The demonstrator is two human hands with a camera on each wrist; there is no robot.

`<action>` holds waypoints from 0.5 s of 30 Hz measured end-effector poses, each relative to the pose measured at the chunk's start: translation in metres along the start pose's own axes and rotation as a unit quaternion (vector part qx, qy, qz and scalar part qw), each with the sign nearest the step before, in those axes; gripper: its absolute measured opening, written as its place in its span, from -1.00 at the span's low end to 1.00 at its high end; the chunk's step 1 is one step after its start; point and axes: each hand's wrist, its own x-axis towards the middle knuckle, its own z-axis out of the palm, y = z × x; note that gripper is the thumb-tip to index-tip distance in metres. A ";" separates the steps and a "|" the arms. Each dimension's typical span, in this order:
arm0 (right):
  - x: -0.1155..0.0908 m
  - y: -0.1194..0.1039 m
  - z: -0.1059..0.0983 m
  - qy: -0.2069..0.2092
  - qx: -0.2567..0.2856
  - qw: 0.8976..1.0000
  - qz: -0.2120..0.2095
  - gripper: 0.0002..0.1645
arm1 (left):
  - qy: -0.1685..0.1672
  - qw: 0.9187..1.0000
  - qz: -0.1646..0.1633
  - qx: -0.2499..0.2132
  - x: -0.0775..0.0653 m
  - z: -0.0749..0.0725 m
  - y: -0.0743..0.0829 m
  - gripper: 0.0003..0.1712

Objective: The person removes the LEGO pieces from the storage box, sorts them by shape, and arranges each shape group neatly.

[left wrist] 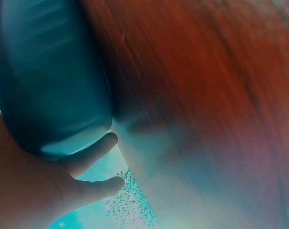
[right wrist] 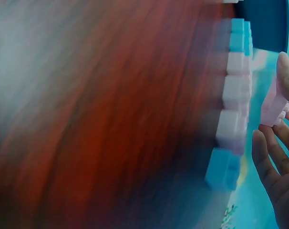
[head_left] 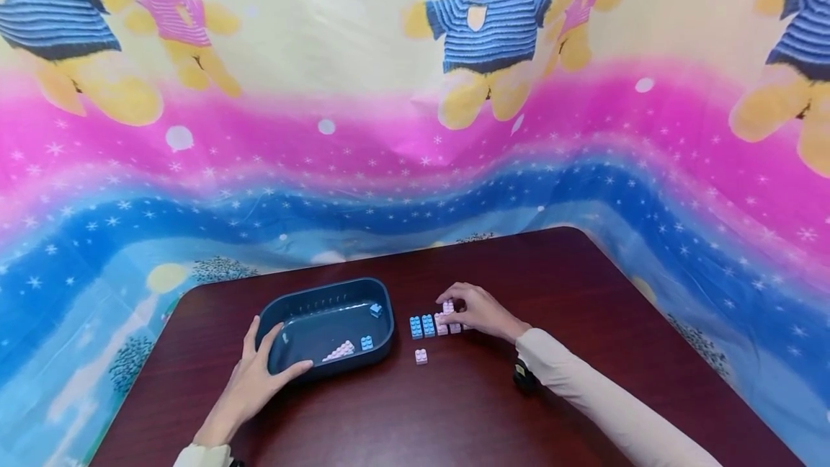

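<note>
My left hand [head_left: 249, 380] holds the left end of a dark blue-green plastic tray [head_left: 392, 308], thumb on its near rim and fingers spread over the left end. Inside the tray lie pink bricks [head_left: 340, 350], a blue brick [head_left: 367, 342] and another blue piece [head_left: 376, 310]. To its right, my right hand [head_left: 480, 312] pinches a pink brick [right wrist: 273, 105] between thumb and fingers above a row of toy bricks. That row has blue bricks [head_left: 416, 326] at its left, pink bricks [right wrist: 234, 93] in the middle and a blue brick [right wrist: 221, 169] at the other end.
A small pink brick [head_left: 421, 357] sits alone in front of the row. The dark reddish-brown table [head_left: 415, 424] has rounded far corners. Behind it hangs a patterned curtain [head_left: 363, 164] with printed bears. A dark band [head_left: 524, 375] is on the right wrist.
</note>
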 end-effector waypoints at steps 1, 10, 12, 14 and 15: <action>-0.002 0.002 -0.001 0.001 -0.001 1.000 0.000 -0.58 | 0.000 1.000 0.000 0.000 0.000 0.000 0.000 0.26; -0.018 0.019 -0.017 0.031 0.016 0.999 0.025 -0.52 | -0.003 1.000 0.002 -0.002 0.002 -0.001 0.003 0.26; -0.022 0.023 -0.019 0.034 0.021 0.999 0.031 -0.51 | -0.004 1.000 -0.001 -0.001 0.002 -0.001 0.003 0.25; -0.026 0.027 -0.021 0.036 0.022 0.998 0.036 -0.51 | -0.005 1.000 -0.003 0.001 0.002 0.000 0.003 0.25; -0.028 0.030 -0.021 0.036 0.024 0.998 0.041 -0.50 | -0.006 1.000 -0.004 0.002 0.002 0.000 0.003 0.25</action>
